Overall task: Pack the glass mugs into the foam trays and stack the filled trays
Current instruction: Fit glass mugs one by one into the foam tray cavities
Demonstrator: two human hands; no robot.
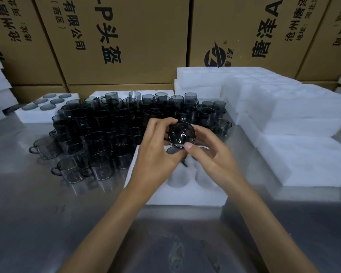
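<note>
From the head camera I see a crowd of dark glass mugs covering the steel bench just behind and left of my foam tray, with stacked empty foam trays to the right and a filled tray far left. My left hand and right hand each have their grip pinching one mug above the tray, tipped so its round end faces me and its long axis points away. Behind stand cardboard cartons printed with Chinese characters, including "有限公司".

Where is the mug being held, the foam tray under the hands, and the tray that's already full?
Held mug (182, 134): head view, on its round glass bottom facing the camera.
Foam tray (185, 196): head view, on its bare near edge.
Full tray (26, 117): head view, on its white front rim, far left.
</note>
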